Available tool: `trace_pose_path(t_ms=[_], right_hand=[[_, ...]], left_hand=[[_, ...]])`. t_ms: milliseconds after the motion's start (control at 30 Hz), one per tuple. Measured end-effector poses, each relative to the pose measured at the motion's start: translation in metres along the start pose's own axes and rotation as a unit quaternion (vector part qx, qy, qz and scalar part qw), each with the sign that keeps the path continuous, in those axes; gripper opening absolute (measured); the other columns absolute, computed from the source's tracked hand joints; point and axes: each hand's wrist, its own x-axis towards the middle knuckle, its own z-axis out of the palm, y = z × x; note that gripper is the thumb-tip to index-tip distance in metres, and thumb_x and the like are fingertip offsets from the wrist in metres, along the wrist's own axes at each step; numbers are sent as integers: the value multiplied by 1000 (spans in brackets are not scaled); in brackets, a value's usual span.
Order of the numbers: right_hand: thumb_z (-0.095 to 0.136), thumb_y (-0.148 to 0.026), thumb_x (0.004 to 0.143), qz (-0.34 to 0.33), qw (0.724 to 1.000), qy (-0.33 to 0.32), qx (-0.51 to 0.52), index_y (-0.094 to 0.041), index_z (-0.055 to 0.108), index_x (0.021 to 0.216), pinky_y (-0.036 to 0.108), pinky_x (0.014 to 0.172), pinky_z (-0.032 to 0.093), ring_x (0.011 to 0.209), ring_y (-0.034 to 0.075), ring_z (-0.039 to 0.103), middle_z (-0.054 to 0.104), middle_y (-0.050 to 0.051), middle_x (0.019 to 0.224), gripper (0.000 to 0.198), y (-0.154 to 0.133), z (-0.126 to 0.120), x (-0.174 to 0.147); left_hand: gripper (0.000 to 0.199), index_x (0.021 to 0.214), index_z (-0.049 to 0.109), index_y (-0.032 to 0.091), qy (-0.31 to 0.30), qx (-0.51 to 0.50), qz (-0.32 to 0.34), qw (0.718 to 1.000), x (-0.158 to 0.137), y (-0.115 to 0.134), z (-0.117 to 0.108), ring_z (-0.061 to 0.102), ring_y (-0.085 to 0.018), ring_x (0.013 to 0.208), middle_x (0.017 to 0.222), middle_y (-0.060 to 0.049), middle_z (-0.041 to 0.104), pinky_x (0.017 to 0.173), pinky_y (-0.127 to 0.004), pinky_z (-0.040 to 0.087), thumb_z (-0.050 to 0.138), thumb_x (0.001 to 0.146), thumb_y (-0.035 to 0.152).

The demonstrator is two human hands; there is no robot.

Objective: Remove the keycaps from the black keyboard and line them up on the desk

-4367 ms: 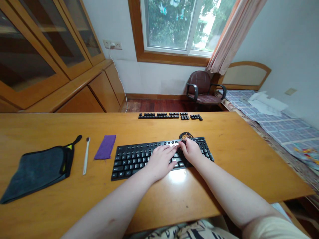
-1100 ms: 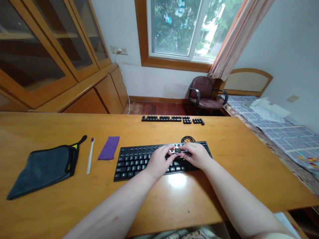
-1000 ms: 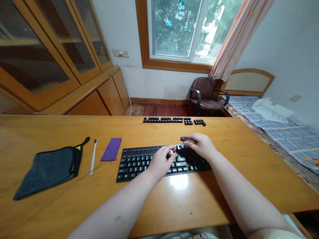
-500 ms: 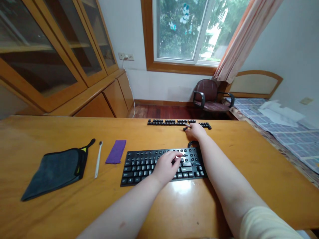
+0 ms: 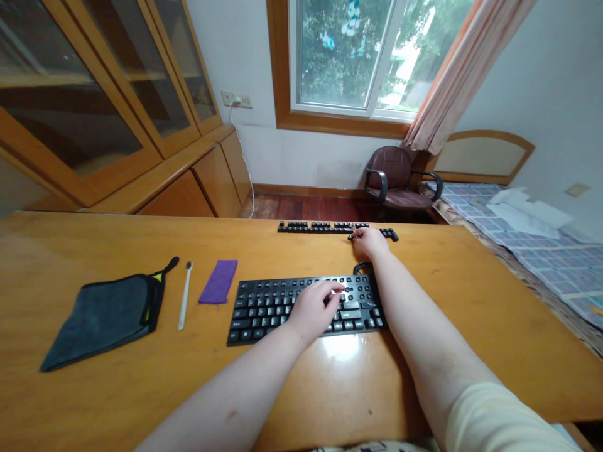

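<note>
A black keyboard lies on the desk, with keycaps absent from part of its upper and right area. My left hand rests over its middle, fingers loosely curved and the thumb apart; nothing shows in its grasp. Reaching past the keyboard, my right hand is closed at the row of loose black keycaps near the desk's far edge. A thin metallic tool pokes out of its fingers, too small to identify. A dark keycap sits by the fingertips.
Left of the keyboard lie a purple cloth, a white toothbrush and a dark grey pouch. A coiled cable sits behind the keyboard. Beyond the desk stand a chair and a bed.
My right hand has shifted slightly at the keycap row, its fingers nearer the row. My left hand stays on the keyboard. The whole view has moved a little.
</note>
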Motion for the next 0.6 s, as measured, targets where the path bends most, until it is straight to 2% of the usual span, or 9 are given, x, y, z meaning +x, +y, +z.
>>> trace_pose_path(t_ms=[200,367,600], right_hand=[[56,-36,79,-33,999,5,-1,-23,67,102,26,75,43,87,20,60,69,7,96,28,4,0,6],[58,-35,78,-24,1000,-14,-5,-23,70,91,25,72,42,85,19,60,69,6,91,21,3,0,6],[59,-31,77,-17,1000,-2,-21,-23,71,90,24,72,42,86,19,60,68,5,93,19,-4,-1,5]], left_hand=[[17,94,64,21,-4,1,0,1000,0,-1,1,62,-15,79,89,-2,68,75,-28,50,51,84,17],[18,94,64,21,-8,-4,-1,1000,0,-2,1,62,-15,80,90,-2,68,76,-28,50,50,84,17],[18,94,65,21,-4,-1,-1,1000,0,-1,2,62,-15,79,89,-2,68,75,-29,50,50,84,18]])
